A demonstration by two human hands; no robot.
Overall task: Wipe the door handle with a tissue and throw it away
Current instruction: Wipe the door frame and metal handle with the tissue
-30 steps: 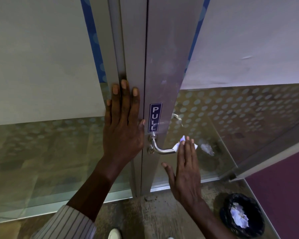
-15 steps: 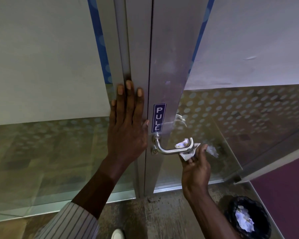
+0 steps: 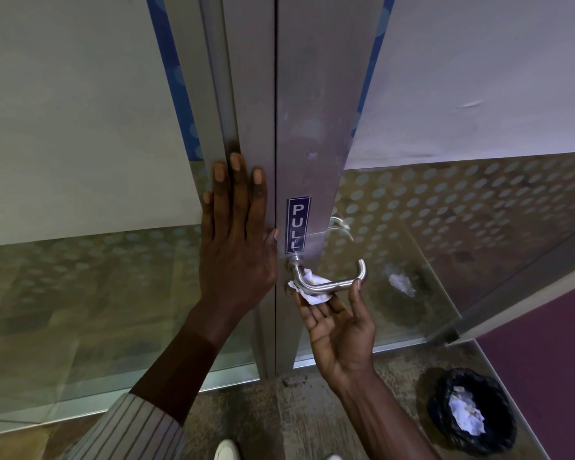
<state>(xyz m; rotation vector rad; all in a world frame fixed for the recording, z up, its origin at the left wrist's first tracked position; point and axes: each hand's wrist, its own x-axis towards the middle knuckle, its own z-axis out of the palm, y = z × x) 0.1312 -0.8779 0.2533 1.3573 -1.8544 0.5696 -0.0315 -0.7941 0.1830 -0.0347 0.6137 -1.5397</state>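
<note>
Glass door [image 3: 312, 94] with PULL sign | left hand [image 3: 238, 240] flat, fingers spread on frame; right hand [image 3: 339, 327] palm-up, fingers open, pressing tissue [image 3: 312, 295] under door handle [image 3: 329, 283] | wiping underway; disposal left, bin [image 3: 472, 413] below-right of fingers

The door handle [image 3: 326, 283] hides part of the tissue [image 3: 314, 288].

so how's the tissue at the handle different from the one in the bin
The tissue at the handle is pressed against the underside of the door handle by the right hand, palm up; the tissue in the bin lies loose in the black bin on the floor, untouched. The first is partly hidden behind the lever and fingers; the second shows in full from above. Both are white and crumpled.
</note>
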